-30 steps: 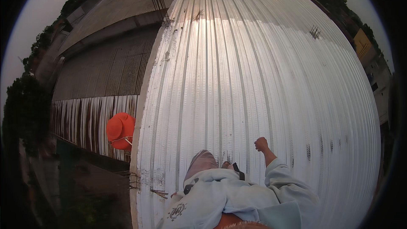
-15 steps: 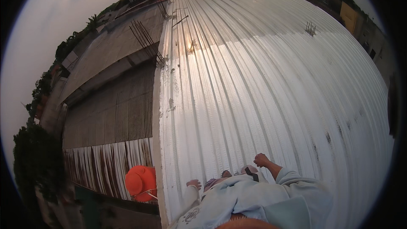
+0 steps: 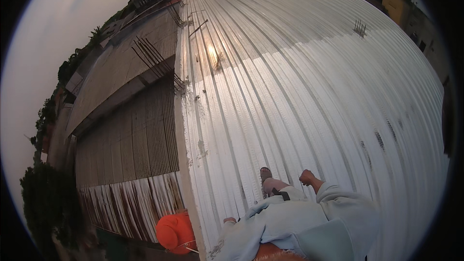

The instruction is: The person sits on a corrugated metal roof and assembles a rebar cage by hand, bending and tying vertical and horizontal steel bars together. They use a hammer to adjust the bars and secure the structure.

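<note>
My right hand [image 3: 306, 177] hangs over the ribbed metal roof [image 3: 270, 116] with its fingers curled in, and nothing shows in it. Lower and to the left, only the top of my left hand [image 3: 229, 220] shows past the pale sleeve; its fingers are mostly hidden. Neither hand visibly touches anything. Between them, my sandalled foot [image 3: 265, 174] is stretched forward on the white-coated part of the roof. Beyond that coating the roof is duller grey. Just past the roof's left edge is an orange-red rounded object [image 3: 173, 232] with a thin pale bar, its kind unclear.
A concrete edge [image 3: 186, 164] runs along the roof's left side, with lower corrugated roofs [image 3: 128, 135] beyond it. Rusty rebar rods [image 3: 157, 63] stick up there, and more rebar [image 3: 359, 28] rises at the right. A thin bar [image 3: 198, 28] lies farther ahead.
One foot has come forward into view. My left hand has dropped back, now mostly behind the sleeve. The view has shifted, with the orange-red object appearing lower and farther right.
</note>
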`<state>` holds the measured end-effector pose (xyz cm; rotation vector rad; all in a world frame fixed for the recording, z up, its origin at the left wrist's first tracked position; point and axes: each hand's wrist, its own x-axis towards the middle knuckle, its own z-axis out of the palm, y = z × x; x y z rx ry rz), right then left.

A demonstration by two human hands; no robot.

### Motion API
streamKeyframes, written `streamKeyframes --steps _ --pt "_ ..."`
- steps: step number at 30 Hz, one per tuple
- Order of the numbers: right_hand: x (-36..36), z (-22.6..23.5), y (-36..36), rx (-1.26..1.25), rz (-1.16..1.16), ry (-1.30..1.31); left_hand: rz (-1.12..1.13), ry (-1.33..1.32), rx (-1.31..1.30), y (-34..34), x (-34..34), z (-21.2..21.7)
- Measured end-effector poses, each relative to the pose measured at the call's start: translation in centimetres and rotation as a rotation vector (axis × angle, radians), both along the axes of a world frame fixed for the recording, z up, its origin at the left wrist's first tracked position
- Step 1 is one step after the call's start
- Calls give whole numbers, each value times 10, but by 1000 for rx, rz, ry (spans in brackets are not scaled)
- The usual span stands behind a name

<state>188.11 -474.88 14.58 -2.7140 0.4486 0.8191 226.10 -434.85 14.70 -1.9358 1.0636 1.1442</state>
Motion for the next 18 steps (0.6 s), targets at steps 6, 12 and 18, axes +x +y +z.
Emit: streamKeyframes --steps 6,12,18 --pt "283 44 -237 30 -539 -242 250 66 -79 -152 94 15" --pt "532 191 -342 367 -731 -622 295 -63 -57 -300 256 37" --pt "594 136 -426 310 -616 -540 246 19 -78 -463 385 3"
